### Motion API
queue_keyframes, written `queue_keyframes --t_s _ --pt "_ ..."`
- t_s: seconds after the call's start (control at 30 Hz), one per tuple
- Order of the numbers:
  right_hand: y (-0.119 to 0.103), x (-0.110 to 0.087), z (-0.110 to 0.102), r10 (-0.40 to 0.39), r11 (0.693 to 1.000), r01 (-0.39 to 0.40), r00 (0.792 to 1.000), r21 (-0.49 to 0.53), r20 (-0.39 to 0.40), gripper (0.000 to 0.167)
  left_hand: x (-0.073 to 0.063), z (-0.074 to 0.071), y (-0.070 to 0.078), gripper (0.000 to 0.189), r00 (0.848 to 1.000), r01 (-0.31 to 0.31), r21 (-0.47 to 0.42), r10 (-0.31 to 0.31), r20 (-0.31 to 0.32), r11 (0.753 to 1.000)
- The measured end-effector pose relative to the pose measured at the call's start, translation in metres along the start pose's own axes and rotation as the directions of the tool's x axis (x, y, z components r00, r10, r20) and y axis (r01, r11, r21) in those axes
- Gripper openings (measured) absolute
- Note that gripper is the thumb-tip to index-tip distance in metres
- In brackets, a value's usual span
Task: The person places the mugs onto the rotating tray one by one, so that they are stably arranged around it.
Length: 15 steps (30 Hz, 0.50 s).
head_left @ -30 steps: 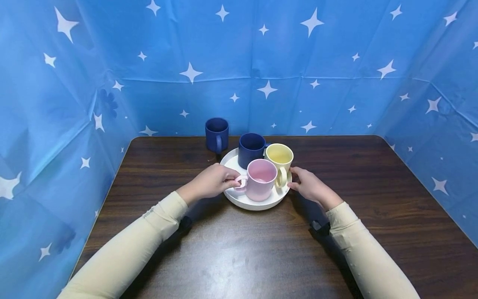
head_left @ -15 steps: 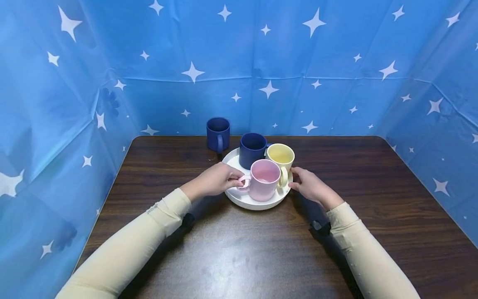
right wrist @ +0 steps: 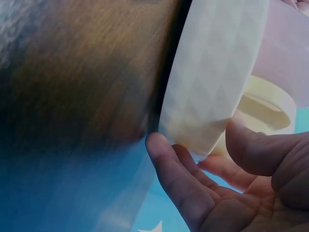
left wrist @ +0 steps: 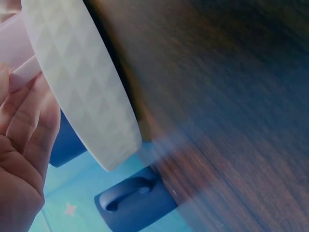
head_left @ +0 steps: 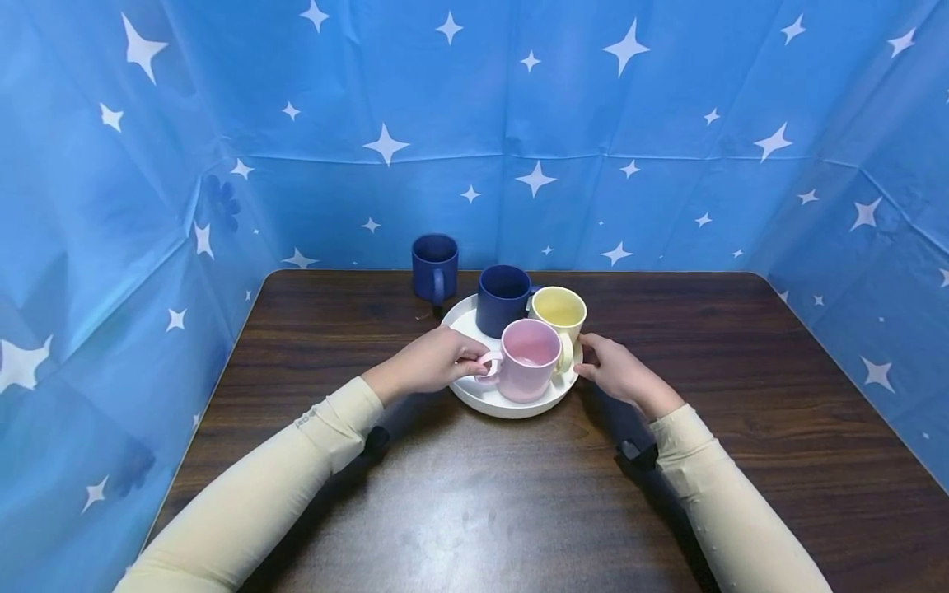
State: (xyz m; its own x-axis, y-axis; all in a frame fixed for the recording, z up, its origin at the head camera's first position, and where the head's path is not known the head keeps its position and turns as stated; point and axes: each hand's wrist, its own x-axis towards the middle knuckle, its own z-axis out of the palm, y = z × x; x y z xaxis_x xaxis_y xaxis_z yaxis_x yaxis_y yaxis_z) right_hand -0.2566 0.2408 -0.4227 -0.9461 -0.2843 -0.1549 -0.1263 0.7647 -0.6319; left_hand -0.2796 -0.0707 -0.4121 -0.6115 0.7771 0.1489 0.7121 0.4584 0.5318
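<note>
A pink mug [head_left: 526, 371] stands at the front of a round white tray [head_left: 489, 403]. My left hand [head_left: 433, 360] pinches its handle, which points left. My right hand [head_left: 615, 371] holds the tray at its right edge, thumb [right wrist: 246, 145] by the rim and fingers against the patterned outer wall. Beside the pink mug is a yellow mug [head_left: 558, 306], its handle turned forward near my right fingertips. A dark blue mug [head_left: 493, 313] stands at the back of the tray, partly hidden by the pink one.
Another dark blue mug [head_left: 433, 276] stands on the wooden table [head_left: 356, 329], off the tray at the back left, handle facing forward. A blue cloth [head_left: 474, 107] with white stars hangs behind the table and along both sides.
The pink mug has shifted slightly right on the tray, toward the yellow mug, with my left hand on its handle. My right hand has stayed at the tray's edge.
</note>
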Motion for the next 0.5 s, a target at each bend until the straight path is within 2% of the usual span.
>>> queue_keyframes --t_s 0.2,0.5 --pt "0.0009 0.0013 -0.0001 0.005 1.0 -0.004 1.0 -0.001 0.001 0.05 0.0001 0.0011 0.0 0.012 1.0 -0.019 0.005 0.019 -0.002 1.0" --pt "0.0001 0.0015 -0.0004 0.009 1.0 -0.009 1.0 -0.003 -0.003 0.05 0.0029 0.0032 0.0007 0.013 1.0 -0.008 -0.008 0.008 0.015 1.0"
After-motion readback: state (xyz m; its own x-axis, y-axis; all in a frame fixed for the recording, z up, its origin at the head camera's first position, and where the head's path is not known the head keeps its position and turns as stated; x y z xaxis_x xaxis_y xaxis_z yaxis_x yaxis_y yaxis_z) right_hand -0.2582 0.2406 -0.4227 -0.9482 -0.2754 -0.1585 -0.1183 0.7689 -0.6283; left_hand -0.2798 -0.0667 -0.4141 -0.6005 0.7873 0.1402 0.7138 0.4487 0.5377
